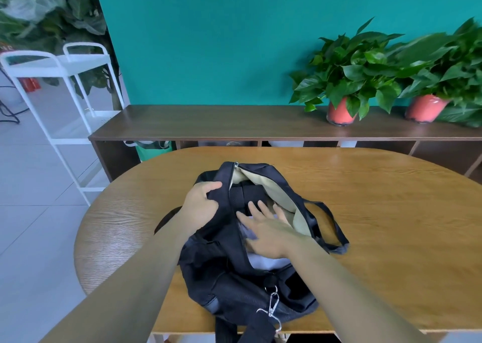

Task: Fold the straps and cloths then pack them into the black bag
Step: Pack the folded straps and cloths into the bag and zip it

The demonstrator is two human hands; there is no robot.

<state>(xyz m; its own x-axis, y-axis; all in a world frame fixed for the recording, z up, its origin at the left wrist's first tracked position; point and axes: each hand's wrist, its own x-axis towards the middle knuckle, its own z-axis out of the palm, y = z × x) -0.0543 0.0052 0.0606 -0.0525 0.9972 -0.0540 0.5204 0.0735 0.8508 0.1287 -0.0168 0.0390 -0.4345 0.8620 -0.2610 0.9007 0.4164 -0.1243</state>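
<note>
Pinching the black fabric bag's [229,272] rim in our left hand [199,203], we should press the pale cloth [260,260] flat with our open right hand [266,234].

- Black bag [224,267]: soft fabric, lying on its side, main zip open from the far end toward the near end; beige lining exposed to the right of the right hand [268,234]. Left flap bunched in the grasp of the left hand [199,199].
- Pale grey cloth [260,261]: inside the opening, directly under the right hand's palm.
- Dark strap [328,228]: loops out just right of the right wrist.
- Metal clip [272,307]: hangs at the bag's near end, between the forearms.
</note>
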